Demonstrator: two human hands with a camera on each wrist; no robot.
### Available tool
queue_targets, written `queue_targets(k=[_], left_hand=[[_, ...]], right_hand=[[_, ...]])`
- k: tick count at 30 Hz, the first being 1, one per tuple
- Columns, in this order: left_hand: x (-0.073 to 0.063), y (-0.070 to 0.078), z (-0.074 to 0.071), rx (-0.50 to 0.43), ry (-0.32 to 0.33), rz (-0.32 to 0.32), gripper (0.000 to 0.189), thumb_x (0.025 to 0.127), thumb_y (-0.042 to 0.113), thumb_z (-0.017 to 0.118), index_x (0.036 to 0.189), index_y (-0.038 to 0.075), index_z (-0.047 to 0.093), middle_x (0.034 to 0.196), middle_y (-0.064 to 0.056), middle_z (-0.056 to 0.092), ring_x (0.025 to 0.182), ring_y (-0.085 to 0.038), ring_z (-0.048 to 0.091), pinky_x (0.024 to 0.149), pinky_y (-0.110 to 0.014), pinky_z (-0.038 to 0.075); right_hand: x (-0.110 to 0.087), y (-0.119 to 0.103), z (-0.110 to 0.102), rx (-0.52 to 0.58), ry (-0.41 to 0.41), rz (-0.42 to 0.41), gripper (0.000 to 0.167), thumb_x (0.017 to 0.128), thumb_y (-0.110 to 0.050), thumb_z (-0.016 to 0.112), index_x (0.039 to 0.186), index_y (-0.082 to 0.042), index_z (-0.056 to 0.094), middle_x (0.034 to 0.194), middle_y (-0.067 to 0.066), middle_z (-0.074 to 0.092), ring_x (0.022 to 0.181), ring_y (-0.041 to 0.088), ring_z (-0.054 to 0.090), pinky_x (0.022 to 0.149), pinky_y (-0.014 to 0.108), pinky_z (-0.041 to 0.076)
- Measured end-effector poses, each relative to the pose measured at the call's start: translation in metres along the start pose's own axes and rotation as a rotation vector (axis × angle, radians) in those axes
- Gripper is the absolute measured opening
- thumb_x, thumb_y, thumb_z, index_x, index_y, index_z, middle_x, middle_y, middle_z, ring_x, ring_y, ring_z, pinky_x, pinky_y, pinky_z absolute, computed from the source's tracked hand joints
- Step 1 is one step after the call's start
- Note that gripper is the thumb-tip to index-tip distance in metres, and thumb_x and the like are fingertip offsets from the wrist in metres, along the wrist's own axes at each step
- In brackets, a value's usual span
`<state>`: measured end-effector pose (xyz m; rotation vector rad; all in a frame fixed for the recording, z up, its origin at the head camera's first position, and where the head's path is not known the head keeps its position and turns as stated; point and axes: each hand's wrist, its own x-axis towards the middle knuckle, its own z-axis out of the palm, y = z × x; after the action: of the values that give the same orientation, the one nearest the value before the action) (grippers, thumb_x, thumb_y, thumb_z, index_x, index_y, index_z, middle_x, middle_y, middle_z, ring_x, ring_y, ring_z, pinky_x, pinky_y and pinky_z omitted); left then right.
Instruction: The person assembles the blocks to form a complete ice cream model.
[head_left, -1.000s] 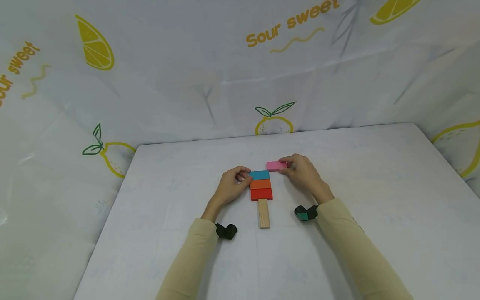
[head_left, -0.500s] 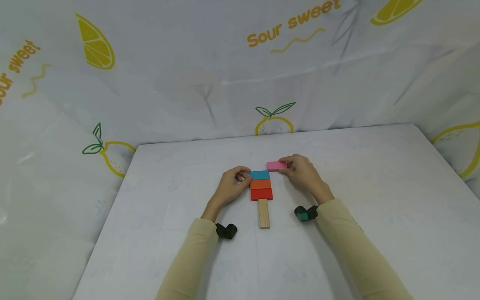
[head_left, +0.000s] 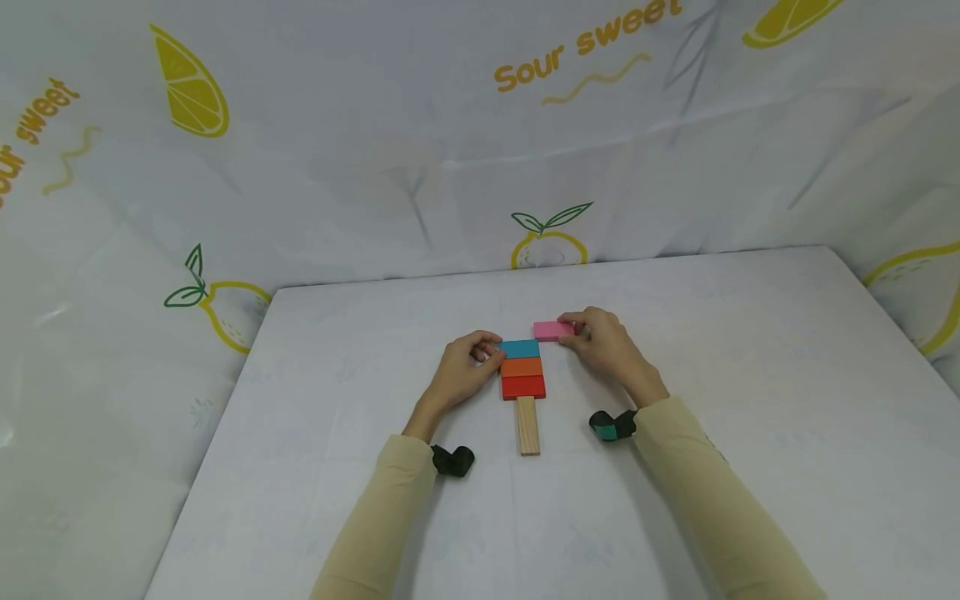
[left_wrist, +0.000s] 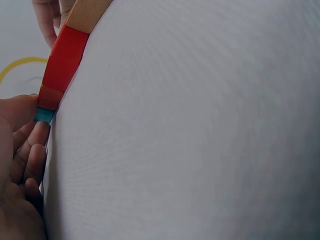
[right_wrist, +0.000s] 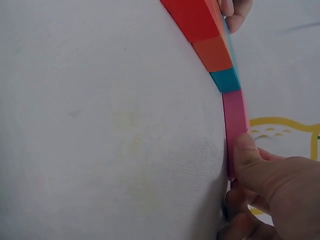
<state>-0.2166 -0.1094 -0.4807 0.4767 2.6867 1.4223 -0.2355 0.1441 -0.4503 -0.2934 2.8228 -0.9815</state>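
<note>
In the head view a blue block (head_left: pixel 519 349), an orange block (head_left: pixel 521 367) and a red block (head_left: pixel 523 387) lie edge to edge in a column. A plain wooden block (head_left: pixel 528 426) extends from the red one towards the person. My left hand (head_left: pixel 465 367) pinches the left end of the blue block between thumb and finger. Beyond the column, offset to the right, lies a pink block (head_left: pixel 548 332). My right hand (head_left: pixel 609 350) pinches its right end; the right wrist view shows the thumb on the near side of the pink block (right_wrist: pixel 235 115), with other fingers partly hidden.
All blocks lie on a white-covered table (head_left: pixel 300 500). A pale curtain (head_left: pixel 337 150) printed with lemons and lettering hangs behind and beside it. Dark wrist straps (head_left: pixel 453 462) stick out from both cuffs.
</note>
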Motion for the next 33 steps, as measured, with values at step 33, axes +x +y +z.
queue_targets(k=[33], left_hand=[[-0.0007, 0.0027, -0.0003, -0.01, 0.004, 0.006, 0.026, 0.098, 0.017, 0.067, 0.119, 0.003, 0.069, 0.099, -0.011, 0.071, 0.087, -0.014, 0.057, 0.079, -0.021, 0.046]], right_hand=[[0.0001, -0.0035, 0.004, -0.058, -0.022, -0.019, 0.047, 0.097, -0.021, 0.07, 0.142, -0.01, 0.061, 0.108, 0.02, 0.064, 0.095, 0.029, 0.054, 0.077, 0.036, 0.047]])
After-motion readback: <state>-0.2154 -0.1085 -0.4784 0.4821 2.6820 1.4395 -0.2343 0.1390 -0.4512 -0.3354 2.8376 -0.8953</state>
